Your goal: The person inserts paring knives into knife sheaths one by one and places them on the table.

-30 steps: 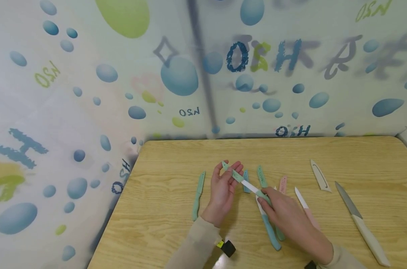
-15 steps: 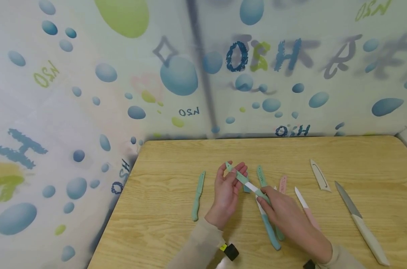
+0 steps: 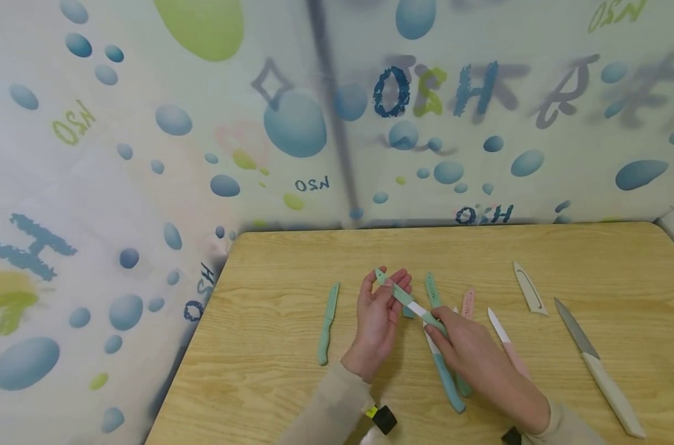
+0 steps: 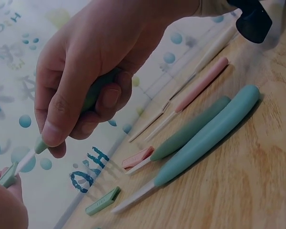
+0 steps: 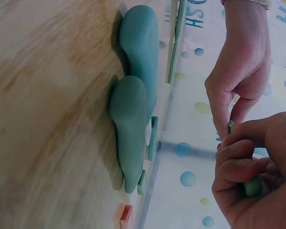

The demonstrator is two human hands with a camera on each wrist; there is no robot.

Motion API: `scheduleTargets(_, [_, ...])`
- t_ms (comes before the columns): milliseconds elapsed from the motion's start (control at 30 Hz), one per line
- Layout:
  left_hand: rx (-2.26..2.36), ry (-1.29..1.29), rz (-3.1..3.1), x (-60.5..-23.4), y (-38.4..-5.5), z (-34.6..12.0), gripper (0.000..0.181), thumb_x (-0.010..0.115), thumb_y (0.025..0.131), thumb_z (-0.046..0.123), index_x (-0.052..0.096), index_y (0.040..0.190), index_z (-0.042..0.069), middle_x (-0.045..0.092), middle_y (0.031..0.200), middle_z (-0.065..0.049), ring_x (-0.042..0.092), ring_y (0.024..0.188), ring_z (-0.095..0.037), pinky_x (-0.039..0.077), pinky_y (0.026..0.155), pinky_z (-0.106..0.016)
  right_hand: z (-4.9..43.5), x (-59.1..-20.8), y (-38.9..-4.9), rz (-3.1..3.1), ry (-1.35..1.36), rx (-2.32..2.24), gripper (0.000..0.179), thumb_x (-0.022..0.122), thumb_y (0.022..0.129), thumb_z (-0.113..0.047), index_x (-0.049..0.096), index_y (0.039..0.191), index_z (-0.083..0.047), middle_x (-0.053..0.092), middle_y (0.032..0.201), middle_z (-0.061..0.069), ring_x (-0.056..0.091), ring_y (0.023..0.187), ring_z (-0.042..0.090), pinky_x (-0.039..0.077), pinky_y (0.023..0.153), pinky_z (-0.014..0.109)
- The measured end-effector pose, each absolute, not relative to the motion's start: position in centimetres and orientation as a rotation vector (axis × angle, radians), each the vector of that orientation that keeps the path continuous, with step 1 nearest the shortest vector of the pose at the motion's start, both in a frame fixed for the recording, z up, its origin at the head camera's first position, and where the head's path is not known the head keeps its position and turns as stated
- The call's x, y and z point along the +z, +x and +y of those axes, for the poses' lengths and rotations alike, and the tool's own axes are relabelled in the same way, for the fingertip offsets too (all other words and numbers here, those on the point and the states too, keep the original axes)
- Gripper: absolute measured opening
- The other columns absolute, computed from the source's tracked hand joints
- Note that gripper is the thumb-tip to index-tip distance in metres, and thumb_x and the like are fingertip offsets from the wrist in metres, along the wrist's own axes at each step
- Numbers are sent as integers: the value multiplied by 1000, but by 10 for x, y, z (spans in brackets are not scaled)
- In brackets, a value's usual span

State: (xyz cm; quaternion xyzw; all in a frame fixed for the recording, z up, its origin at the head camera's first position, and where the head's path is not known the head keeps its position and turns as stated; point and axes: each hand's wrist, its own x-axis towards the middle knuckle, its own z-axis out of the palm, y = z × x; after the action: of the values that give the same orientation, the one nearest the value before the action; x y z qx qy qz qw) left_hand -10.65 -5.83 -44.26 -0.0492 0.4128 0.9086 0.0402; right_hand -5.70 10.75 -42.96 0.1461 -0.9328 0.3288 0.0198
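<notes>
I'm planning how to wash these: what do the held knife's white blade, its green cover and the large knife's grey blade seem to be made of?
White blade: smooth ceramic or coated metal, probably; it looks evenly white, without metallic shine.
Green cover: likely matte moulded plastic, from its even colour.
Grey blade: probably satin-finished metal, perhaps steel, from its dull grey sheen.

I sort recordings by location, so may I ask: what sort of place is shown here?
Probably an indoor tabletop workspace, though little beyond it shows: a wood-grain table before a patterned backdrop, with a green-handled knife in the right hand above the table.
</notes>
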Motion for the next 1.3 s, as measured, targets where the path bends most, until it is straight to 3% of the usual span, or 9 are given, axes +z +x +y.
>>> scheduleTargets(233, [2769, -128, 1280, -443, -104, -56, 31, 46, 110, 4, 39, 140, 4, 59, 137, -27, 64, 125, -30, 51, 108, -38, 108, -430, -58, -2885, 460, 1026, 16, 69, 101, -14, 65, 113, -5, 49, 73, -7, 40, 56, 5, 38, 45, 23])
scheduleTargets(567, [2762, -129, 1290, -441, -102, -52, 25, 47, 109, 4, 42, 134, 2, 65, 119, -14, 68, 118, -28, 53, 105, -38, 107, -429, -58, -2856, 484, 1017, 15, 70, 100, -13, 64, 111, -5, 48, 73, -7, 40, 58, 6, 36, 46, 22])
scheduleTargets(1033, [2757, -157, 1296, -441, -99, -45, 22, 47, 109, 4, 43, 131, 3, 66, 122, -16, 67, 119, -29, 53, 105, -38, 107, -428, -59, -2864, 479, 1025, 15, 69, 101, -13, 63, 112, -4, 51, 75, -6, 43, 59, 7, 38, 47, 23])
scheduleTargets(1300, [2759, -153, 1270, -444, -96, -40, 29, 46, 109, 3, 38, 136, -3, 67, 119, -15, 68, 117, -27, 54, 104, -37, 107, -428, -60, -2867, 478, 1040, 16, 68, 102, -12, 63, 114, -2, 53, 76, -5, 45, 60, 8, 39, 47, 22])
